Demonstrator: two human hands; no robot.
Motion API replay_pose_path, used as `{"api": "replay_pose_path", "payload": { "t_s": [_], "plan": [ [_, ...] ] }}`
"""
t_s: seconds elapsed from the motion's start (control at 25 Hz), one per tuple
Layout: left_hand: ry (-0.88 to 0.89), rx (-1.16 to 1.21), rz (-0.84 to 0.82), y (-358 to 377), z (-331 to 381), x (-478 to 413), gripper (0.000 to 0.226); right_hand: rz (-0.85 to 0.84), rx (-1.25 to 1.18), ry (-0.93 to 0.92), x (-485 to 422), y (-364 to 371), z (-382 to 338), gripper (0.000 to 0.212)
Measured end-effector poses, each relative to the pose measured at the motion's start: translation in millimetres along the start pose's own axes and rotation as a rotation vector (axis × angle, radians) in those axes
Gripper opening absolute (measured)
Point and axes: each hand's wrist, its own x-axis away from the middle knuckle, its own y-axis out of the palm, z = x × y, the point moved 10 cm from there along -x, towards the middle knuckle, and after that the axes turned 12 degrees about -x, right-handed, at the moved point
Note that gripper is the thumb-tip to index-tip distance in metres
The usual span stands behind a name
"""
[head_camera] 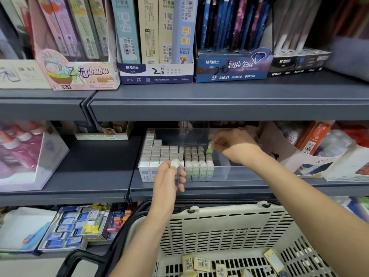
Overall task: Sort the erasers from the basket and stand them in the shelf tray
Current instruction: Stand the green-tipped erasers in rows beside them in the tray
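- A slotted plastic basket (219, 226) sits nearest the lens. Loose yellow-wrapped erasers (201, 263) lie flat on its floor, waiting to be sorted.
- Above its rim, the left hand (167, 180) is raised in front of the shelf edge (199, 188). Its fingers (182, 182) are curled round a green-and-white eraser (175, 166) held upright, with the rounded top clear of the fist.
- The right hand (233, 144) reaches into the clear shelf tray (239, 172), wrist bent downward. Thumb and forefinger are pinched on the top of a small green eraser (210, 149), which hangs just over the back of the right-most row.
- The tray holds upright white boxed erasers (157, 154) on its left and rows of green-faced erasers (195, 158) at its middle. Its right part is unfilled.
- The erasers look small, light and rubbery. They should be firm enough to take a pinch and are unlikely to break if dropped, but the glossy wrap could slip.
- A grip at the top end, as shown, seems best, since it leaves the base free to slide in beside its neighbours.
- The packed rows look easy to topple, so a straight, gentle descent would suit.
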Motion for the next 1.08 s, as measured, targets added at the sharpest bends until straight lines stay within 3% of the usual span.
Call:
{"api": "replay_pose_path", "payload": {
  "t_s": [0.44,0.56,0.64,0.76,0.88,0.96,1.08],
  "plan": [
    [0.039,-0.017,-0.041,10,6,7,0.019,-0.082,0.206,-0.068,-6,37,4,0.024],
    [0.043,-0.033,-0.056,13,6,8,0.019,-0.002,0.237,-0.119,5,23,-11,0.024],
    [0.043,-0.035,-0.064,14,6,7,0.019,0.055,0.084,-0.178,19,12,-28,0.021],
    [0.056,-0.054,-0.103,19,6,9,0.019,-0.055,-0.237,-0.233,45,23,-52,0.017],
    [0.078,-0.110,-0.148,27,6,12,0.020,-0.125,-0.326,-0.244,60,34,-56,0.004],
    [0.131,-0.197,-0.075,18,12,12,0.022,-0.116,-0.366,-0.209,58,29,-44,0.004],
    [0.215,-0.300,0.222,-23,27,13,0.025,0.012,-0.348,-0.142,40,-2,-23,0.016]
  ]
}}
